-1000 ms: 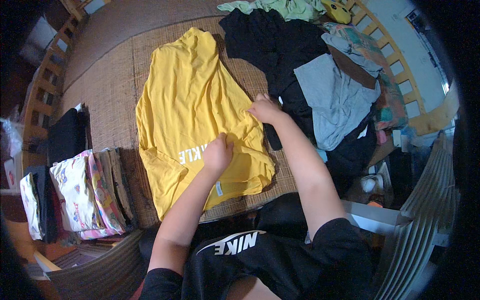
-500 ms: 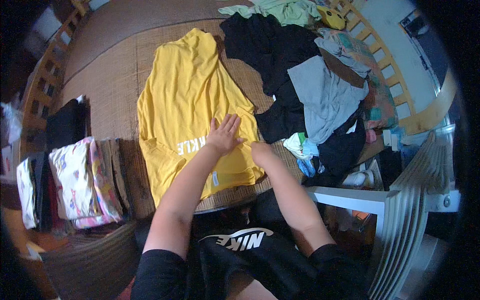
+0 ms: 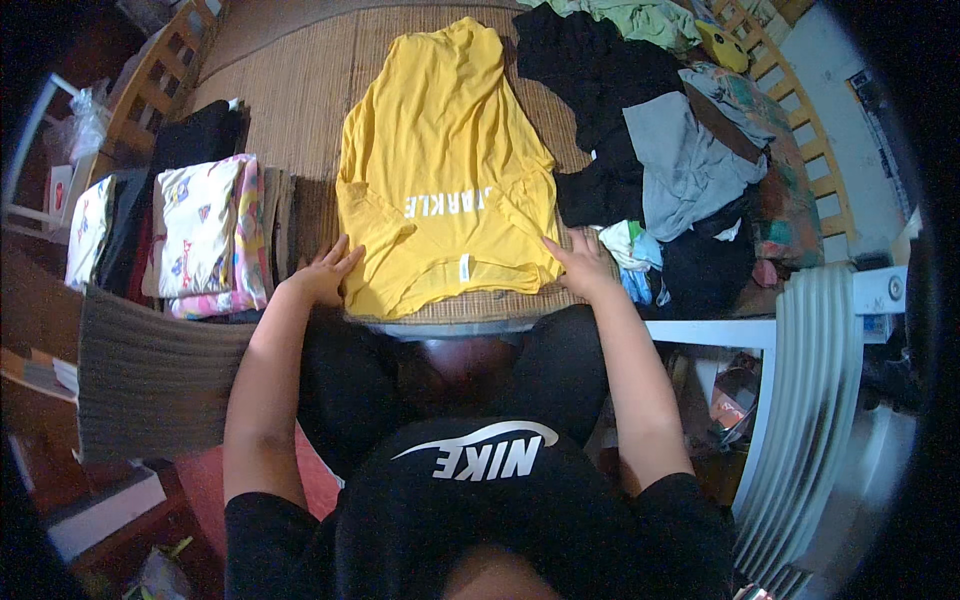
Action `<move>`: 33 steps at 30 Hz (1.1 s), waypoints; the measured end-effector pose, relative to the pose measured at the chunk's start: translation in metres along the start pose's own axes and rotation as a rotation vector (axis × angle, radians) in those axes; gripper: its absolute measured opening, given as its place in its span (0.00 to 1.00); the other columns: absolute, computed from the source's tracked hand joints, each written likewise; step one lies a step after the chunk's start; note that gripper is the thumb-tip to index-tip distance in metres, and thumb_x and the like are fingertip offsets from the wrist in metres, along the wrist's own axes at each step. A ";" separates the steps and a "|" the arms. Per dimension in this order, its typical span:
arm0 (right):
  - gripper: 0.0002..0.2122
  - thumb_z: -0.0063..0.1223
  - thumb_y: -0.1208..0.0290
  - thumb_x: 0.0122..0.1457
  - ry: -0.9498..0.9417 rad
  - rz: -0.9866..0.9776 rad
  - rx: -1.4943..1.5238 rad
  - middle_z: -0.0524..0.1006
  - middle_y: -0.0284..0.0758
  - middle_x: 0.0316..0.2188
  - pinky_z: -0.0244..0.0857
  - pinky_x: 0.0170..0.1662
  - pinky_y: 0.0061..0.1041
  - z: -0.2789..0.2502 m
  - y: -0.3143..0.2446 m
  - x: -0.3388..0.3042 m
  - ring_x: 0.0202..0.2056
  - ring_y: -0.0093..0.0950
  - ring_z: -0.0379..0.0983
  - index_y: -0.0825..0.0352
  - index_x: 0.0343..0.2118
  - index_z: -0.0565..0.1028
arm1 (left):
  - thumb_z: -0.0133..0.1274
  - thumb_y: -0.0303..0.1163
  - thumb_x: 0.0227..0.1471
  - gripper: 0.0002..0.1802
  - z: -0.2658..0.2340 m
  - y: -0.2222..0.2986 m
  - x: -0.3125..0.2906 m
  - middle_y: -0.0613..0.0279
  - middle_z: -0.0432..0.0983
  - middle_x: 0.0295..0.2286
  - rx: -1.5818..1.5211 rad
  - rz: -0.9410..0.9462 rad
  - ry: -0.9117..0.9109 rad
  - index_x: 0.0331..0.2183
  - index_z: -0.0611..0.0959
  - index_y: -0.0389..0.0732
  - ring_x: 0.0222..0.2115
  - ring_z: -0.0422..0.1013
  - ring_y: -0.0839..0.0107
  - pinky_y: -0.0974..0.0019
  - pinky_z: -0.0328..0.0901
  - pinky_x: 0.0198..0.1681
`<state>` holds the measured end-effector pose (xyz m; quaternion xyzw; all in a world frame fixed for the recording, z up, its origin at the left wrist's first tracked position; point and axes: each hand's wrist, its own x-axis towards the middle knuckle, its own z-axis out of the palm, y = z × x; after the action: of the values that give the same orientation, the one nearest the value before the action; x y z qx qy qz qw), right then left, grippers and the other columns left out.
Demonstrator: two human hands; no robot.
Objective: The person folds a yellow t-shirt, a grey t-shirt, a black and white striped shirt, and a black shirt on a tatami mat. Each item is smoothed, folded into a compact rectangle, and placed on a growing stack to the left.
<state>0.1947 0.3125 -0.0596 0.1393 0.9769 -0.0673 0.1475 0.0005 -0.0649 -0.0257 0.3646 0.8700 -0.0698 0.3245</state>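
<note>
Head view: both hands, left hand [image 3: 322,277], right hand [image 3: 582,264], flat at yellow shirt [image 3: 445,170] hem.

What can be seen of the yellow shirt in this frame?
The yellow shirt is a soft knit top lying spread flat on a woven mat, its hem toward the person, with pale lettering across it and a small tag near the hem. Its sides look folded inward, with creases down the body. The left hand rests at its lower left corner and the right hand at its lower right edge, both open. A dark clothes pile lies alongside on the right.
</note>
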 end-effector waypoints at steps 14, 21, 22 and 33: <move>0.12 0.36 0.75 0.50 0.136 -0.279 0.320 0.70 0.42 0.37 0.59 0.46 0.31 -0.003 -0.011 0.011 0.43 0.39 0.64 0.64 0.35 0.73 | 0.45 0.27 0.40 0.14 0.028 -0.005 0.026 0.54 0.72 0.36 -0.209 0.319 0.372 0.33 0.79 0.44 0.34 0.69 0.57 0.62 0.63 0.39; 0.11 0.39 0.77 0.48 -0.028 -0.215 0.289 0.72 0.48 0.30 0.62 0.39 0.34 -0.014 -0.012 -0.011 0.35 0.44 0.69 0.67 0.31 0.74 | 0.48 0.28 0.36 0.12 0.013 -0.009 -0.001 0.50 0.75 0.27 -0.180 0.051 0.102 0.29 0.81 0.43 0.30 0.71 0.54 0.60 0.65 0.35; 0.11 0.39 0.77 0.48 -0.100 -0.216 0.269 0.73 0.48 0.30 0.62 0.39 0.35 -0.024 -0.018 -0.022 0.35 0.44 0.69 0.67 0.31 0.74 | 0.48 0.27 0.36 0.13 0.017 -0.016 -0.007 0.50 0.75 0.27 -0.194 0.027 0.020 0.29 0.81 0.43 0.31 0.71 0.54 0.61 0.65 0.35; 0.13 0.39 0.71 0.56 -0.458 0.184 1.631 0.74 0.39 0.35 0.66 0.38 0.27 -0.020 0.010 0.097 0.33 0.27 0.72 0.72 0.41 0.68 | 0.45 0.31 0.48 0.14 -0.022 -0.053 0.056 0.61 0.74 0.31 -1.534 -0.095 0.273 0.37 0.75 0.35 0.30 0.70 0.71 0.70 0.65 0.33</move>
<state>0.1034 0.3496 -0.0712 0.2636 0.5537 -0.7641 0.2000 -0.0765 -0.0624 -0.0493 0.0059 0.7220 0.5829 0.3727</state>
